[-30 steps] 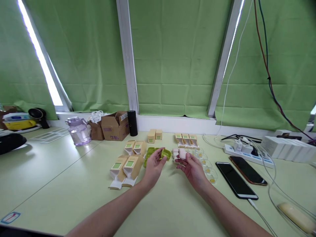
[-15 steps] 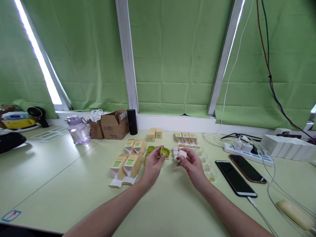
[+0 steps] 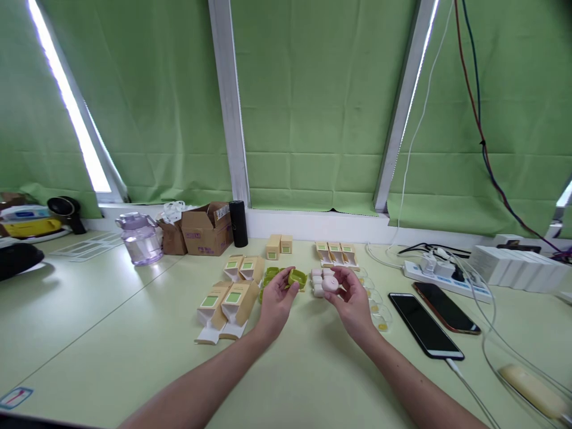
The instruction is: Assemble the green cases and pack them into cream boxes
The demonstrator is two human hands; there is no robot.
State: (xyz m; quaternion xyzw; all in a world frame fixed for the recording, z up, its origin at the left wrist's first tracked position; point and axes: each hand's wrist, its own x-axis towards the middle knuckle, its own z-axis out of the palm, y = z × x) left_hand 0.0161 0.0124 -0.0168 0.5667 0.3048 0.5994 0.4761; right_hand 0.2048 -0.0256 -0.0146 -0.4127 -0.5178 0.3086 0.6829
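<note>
My left hand (image 3: 277,298) is closed on a small olive-green square cup (image 3: 297,277), its hollow side facing up. My right hand (image 3: 352,298) pinches a pale pink rounded block (image 3: 330,284), a round face turned toward me. The two pieces are apart, held just above the table. More green cups (image 3: 270,271) stand behind my left hand, partly hidden by it. Several similar pink blocks (image 3: 317,280) sit in a cluster just left of my right fingers. Clear domed pieces with yellow spots (image 3: 374,308) lie in a row to the right of that hand, some covered by it.
Opened tan cartons with green labels (image 3: 238,298) stand at left; closed ones (image 3: 279,244) and open ones (image 3: 336,254) are farther back. Two phones (image 3: 426,325) and a power strip (image 3: 447,281) with cables lie right. A purple jug (image 3: 140,238) and cardboard box (image 3: 208,229) stand back left.
The pink block has been turned in my right fingers, so its round face now shows. My left hand keeps the green cup in nearly the same place. The view has shifted slightly.
</note>
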